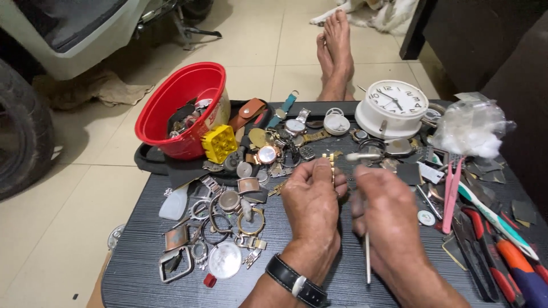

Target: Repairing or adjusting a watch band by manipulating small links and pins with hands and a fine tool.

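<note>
My left hand (pixel 313 201) pinches a small gold-coloured watch part (pixel 331 163) between thumb and fingertips, holding it up just in front of the white alarm clock (pixel 393 107), on my side of it. My right hand (pixel 383 212) is pressed together around a thin white stick tool (pixel 367 258), whose tail points back toward me; a pale brush-like tip (pixel 362 155) shows beyond my knuckles, though I cannot tell if it belongs to the same tool. I judge this as the cleaning or probing step on the gold piece, and the next move calls for a steady, fine touch of the tip against it. The bench (pixel 137 268) is dark with a ribbed grain. Left of the clock stands a glossy red plastic bowl (pixel 178 108) with a yellow studded block (pixel 220 143) beside it; nearer me than the bowl lies a scatter of round metal watch cases and buckles (pixel 222 228). Right of the clock sit a crumpled clear bag (pixel 471 128), pink tweezers (pixel 452 194) and red-handled pliers (pixel 485 245).
</note>
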